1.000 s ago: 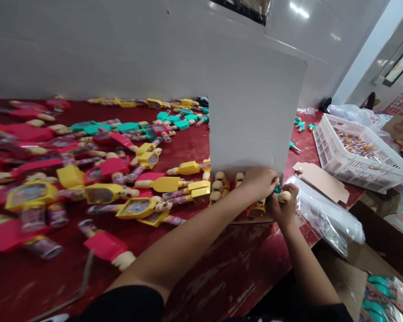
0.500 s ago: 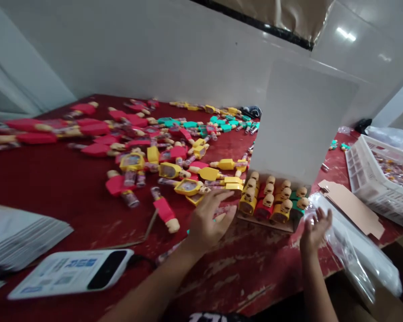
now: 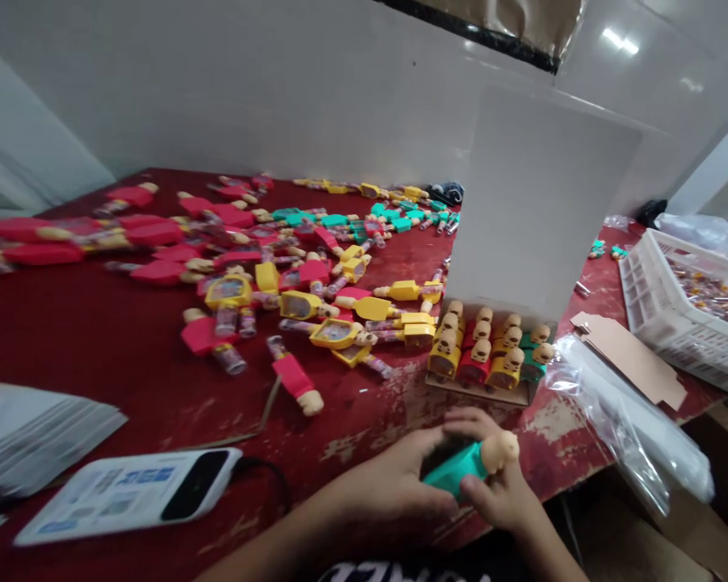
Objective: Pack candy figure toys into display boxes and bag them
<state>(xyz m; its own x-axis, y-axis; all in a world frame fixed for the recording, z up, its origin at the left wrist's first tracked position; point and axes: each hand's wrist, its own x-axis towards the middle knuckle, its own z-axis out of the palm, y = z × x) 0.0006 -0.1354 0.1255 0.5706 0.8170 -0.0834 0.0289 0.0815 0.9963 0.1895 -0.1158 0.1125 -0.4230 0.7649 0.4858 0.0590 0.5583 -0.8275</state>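
Between my two hands, near the table's front edge, is a green toy (image 3: 458,470) with a tan animal head (image 3: 500,453) pointing right. My left hand (image 3: 394,477) wraps round the toy's left end, hiding it. My right hand (image 3: 503,493) grips it near the head, thumb on top. Just beyond stands an open display box (image 3: 482,394) with a tall white back flap (image 3: 515,202). Rows of yellow, red and green toys (image 3: 474,368) stand in it, heads up. A red toy (image 3: 294,380) lies on the table to the left.
Many red, yellow and green toys (image 3: 303,303) are scattered over the red table (image 3: 127,347). A white device with printed codes (image 3: 121,493) lies front left, beside stacked sheets (image 3: 42,436). Clear plastic bags (image 3: 637,420), flat cardboard (image 3: 631,360) and a white crate (image 3: 661,299) are on the right.
My hands have come together in front of the box, nearer to me. A green toy is now held in both; before, my left hand was by the loose toys and my right was open.
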